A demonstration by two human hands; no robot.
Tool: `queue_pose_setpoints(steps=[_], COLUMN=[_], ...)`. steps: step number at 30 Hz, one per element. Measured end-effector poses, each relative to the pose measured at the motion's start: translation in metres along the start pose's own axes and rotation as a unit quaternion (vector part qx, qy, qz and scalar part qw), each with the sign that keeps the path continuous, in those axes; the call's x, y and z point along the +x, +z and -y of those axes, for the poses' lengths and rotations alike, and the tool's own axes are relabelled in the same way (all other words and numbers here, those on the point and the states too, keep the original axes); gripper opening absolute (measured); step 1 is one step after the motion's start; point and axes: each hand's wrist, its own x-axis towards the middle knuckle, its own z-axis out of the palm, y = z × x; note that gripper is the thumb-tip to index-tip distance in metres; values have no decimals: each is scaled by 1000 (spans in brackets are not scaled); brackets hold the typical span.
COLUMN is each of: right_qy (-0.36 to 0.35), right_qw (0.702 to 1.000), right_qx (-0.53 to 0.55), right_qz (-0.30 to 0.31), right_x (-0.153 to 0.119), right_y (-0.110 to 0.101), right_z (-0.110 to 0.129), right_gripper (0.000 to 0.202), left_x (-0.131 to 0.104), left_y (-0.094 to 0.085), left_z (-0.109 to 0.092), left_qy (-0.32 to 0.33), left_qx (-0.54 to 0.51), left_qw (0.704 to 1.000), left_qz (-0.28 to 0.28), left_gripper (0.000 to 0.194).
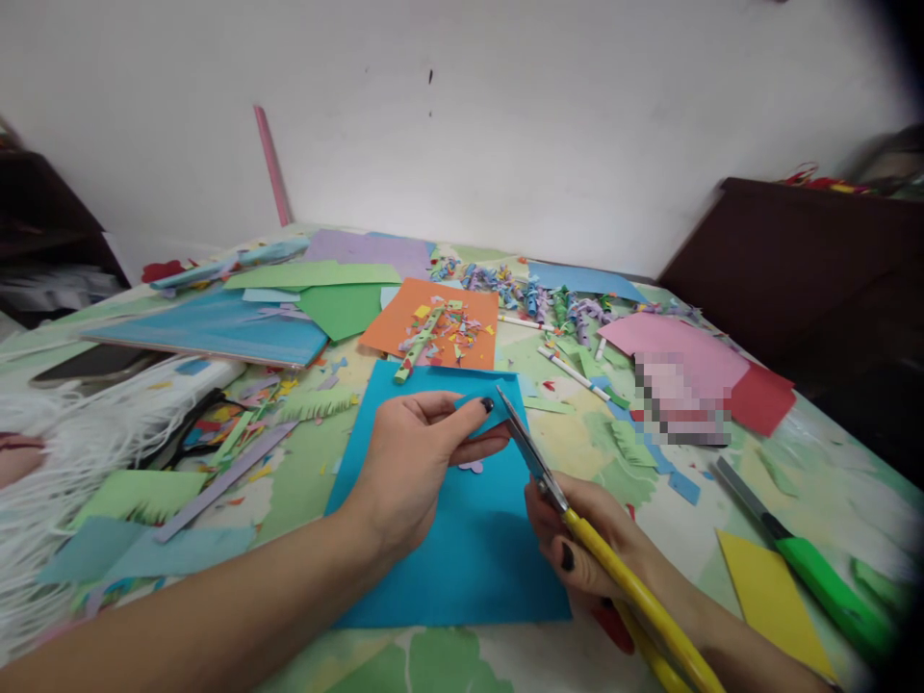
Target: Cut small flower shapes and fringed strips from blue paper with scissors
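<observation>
My left hand (415, 462) pinches a small piece of blue paper (498, 412) between thumb and fingers, above a larger blue sheet (462, 577). My right hand (588, 529) is closed around a pair of scissors (639, 587) with yellow handles. Their blades point up and left, with the tips at the edge of the small blue piece. The blades look nearly closed; whether paper lies between them I cannot tell. Under my left fingers, a small lilac paper shape (473, 467) rests on the blue sheet. Beyond it lies an orange sheet (382, 337) bearing paper scraps and a spotted green paper roll (420, 348).
To the right lie a green-handled cutter (815, 577), yellow paper (769, 592) and pink paper (682, 346). White yarn (43, 510), a phone (101, 363) and fringed green paper (144, 491) are at left. Curled paper pieces (534, 298) sit towards the wall.
</observation>
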Motion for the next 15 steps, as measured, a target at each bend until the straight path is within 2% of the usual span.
queue_pose_setpoints(steps=[15], right_qy=[37], right_qw=[999], right_qx=[5], right_qz=[-8], right_x=[0], right_y=[1], right_z=[-2], right_gripper=[40], left_x=[1], left_y=[-1], left_z=[0], left_qy=[-1], left_qx=[-2], left_qw=[1000], left_qz=[3], left_gripper=[12])
